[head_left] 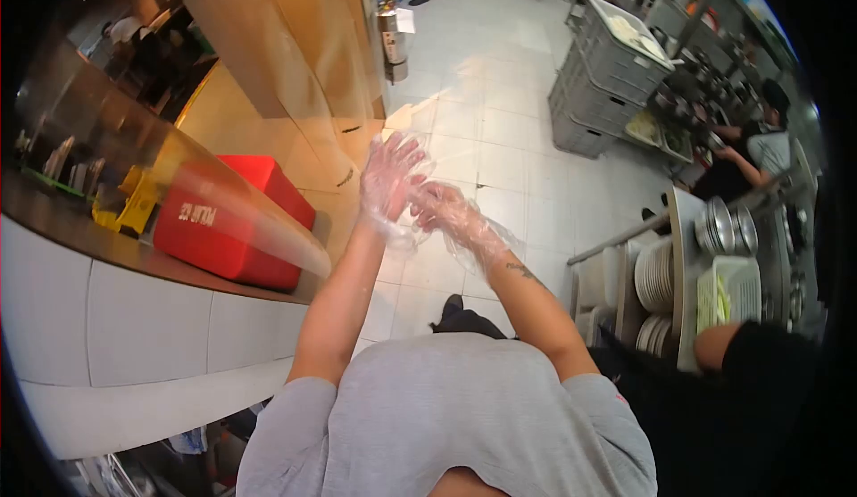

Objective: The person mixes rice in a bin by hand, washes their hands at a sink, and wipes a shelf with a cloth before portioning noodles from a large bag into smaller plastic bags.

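Note:
Both my hands are raised in front of me in thin clear disposable gloves. My left hand (390, 176) has its fingers spread and holds nothing. The loose plastic glove (403, 240) on it bunches around the wrist. Close against its thumb side is my right hand (444, 209), with fingers bent and closed on what looks like the left glove's plastic. The glove on my right hand hangs loose at the cuff, above a forearm tattoo. Exact fingertip contact is blurred by the shiny film.
To the left, a red box (272, 194) stands on a ledge behind a clear plastic curtain (254, 216). Ahead are a fire extinguisher (393, 46) and stacked grey crates (594, 95). At right, a shelf holds plates (656, 274) and a basket (730, 292); people are nearby.

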{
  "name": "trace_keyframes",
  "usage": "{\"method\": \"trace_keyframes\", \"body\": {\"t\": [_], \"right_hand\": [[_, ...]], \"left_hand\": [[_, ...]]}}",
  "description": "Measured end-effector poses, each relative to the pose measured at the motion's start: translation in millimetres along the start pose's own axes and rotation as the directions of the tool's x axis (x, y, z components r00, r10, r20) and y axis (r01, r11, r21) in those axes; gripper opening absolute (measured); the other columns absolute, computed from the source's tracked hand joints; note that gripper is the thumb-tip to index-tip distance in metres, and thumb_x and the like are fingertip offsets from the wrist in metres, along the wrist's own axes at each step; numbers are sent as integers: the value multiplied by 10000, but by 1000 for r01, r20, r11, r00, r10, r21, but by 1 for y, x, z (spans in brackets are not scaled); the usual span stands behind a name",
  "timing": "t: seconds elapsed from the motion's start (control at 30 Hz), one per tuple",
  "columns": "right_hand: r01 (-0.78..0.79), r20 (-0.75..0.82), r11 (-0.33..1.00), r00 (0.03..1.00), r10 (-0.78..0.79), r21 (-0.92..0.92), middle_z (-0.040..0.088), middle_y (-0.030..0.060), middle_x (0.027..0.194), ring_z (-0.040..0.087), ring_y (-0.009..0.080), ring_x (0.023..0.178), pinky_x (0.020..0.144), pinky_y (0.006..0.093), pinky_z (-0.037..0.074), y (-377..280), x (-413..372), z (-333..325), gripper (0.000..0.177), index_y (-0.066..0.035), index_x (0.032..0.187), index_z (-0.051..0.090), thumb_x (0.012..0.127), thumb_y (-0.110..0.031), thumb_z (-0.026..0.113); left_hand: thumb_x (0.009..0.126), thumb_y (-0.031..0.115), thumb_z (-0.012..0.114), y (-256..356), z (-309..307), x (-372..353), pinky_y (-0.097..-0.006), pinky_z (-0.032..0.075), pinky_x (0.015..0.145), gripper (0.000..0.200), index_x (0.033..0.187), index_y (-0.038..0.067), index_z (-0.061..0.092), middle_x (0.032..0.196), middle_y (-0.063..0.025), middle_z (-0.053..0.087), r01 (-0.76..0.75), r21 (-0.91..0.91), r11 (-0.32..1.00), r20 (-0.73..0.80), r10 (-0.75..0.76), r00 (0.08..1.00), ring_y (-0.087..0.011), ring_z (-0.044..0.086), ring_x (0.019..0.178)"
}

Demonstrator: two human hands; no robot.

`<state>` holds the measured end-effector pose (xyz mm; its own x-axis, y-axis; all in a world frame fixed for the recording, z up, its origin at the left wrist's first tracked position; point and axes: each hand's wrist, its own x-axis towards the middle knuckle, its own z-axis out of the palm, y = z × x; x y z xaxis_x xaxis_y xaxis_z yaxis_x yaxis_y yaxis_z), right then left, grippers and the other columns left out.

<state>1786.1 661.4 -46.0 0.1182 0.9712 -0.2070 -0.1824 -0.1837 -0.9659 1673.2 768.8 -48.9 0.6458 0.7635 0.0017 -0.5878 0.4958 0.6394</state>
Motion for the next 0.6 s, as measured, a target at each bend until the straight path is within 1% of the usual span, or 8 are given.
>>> {"method": "trace_keyframes", "body": {"t": [0.1,0.2,0.3,0.37,0.47,0.53,0.57,0.6], "right_hand": [[111,-66,987,991,-120,-116,562,50,689,523,89,562,521,245,449,-43,64,-17,372,4,827,557,859,-365,587],[290,-127,930,938,-324,-227,530,32,595,497,80,537,494,263,424,-72,110,-37,382,7,757,553,876,-356,562],[186,255,939,961,-112,-289,525,35,601,502,96,528,495,274,428,-89,148,-49,365,1,767,557,876,-347,564],[165,366,880,930,12,-446,542,30,644,510,89,583,543,265,440,-95,182,-52,368,-13,791,581,866,-373,573],[246,425,817,905,-2,-521,550,39,667,524,100,594,552,276,450,-99,248,-71,355,0,777,568,863,-344,580],[208,416,907,908,-40,-367,539,68,632,544,126,553,532,288,464,-99,298,-105,369,8,707,529,843,-330,584],[178,409,943,911,-50,-281,534,83,615,553,138,532,522,294,470,-94,322,-125,380,12,673,510,833,-324,585],[194,399,908,916,-33,-370,525,87,629,551,146,531,520,298,471,-88,344,-147,309,27,680,498,824,-232,582]], "left_hand": [[863,576,424,30,-10,80,-360,442,727,663,1313,93,363,1208,-117,464,-73,85,994,18,71,997,-233,488,1000],[825,620,467,56,-24,145,-326,424,746,677,1245,90,431,1148,-78,522,-128,212,969,-163,164,973,-179,497,959],[824,601,488,65,-41,223,-309,422,713,672,1264,95,432,1186,-64,511,-145,327,934,-226,227,947,-162,493,961],[828,576,502,61,-48,281,-308,416,703,667,1289,100,421,1223,-65,490,-159,397,904,-214,259,942,-164,487,975],[831,538,526,38,-50,371,-319,402,732,635,1282,101,431,1236,-76,484,-171,457,873,-168,273,947,-172,479,1007],[831,518,543,30,-48,431,-314,398,732,612,1268,101,439,1201,-85,504,-155,489,859,-168,267,949,-177,476,1013],[834,507,543,23,-49,458,-310,401,723,597,1258,100,444,1174,-84,516,-137,426,894,-196,239,951,-174,479,1005],[836,497,544,16,-54,482,-306,404,713,582,1249,99,448,1147,-83,528,-113,365,924,-225,206,952,-171,483,996]]}}
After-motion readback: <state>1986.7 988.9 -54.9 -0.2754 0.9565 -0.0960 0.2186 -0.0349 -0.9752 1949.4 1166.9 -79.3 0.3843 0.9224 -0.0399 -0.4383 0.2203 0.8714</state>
